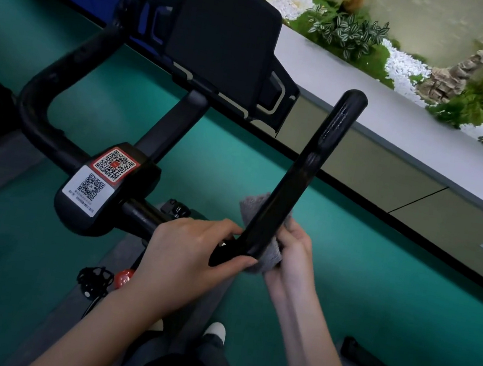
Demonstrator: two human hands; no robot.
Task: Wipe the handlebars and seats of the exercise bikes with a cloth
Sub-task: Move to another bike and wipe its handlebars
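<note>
A black exercise bike handlebar (306, 173) rises in front of me, with a right horn, a left horn (75, 57) and a centre block with QR stickers (104, 176). My left hand (190, 253) grips the lower bend of the right horn, thumb under it. My right hand (293, 249) holds a grey cloth (271, 252) wrapped against the far side of the same horn near its base. Part of the cloth sticks up behind the bar. The bike's seat is out of sight.
A black screen holder (223, 40) stands above the stem. A pedal (94, 281) and a red knob (123, 278) hang below over the green floor (345, 275). To the right runs a grey ledge (397, 124) with plants and white pebbles.
</note>
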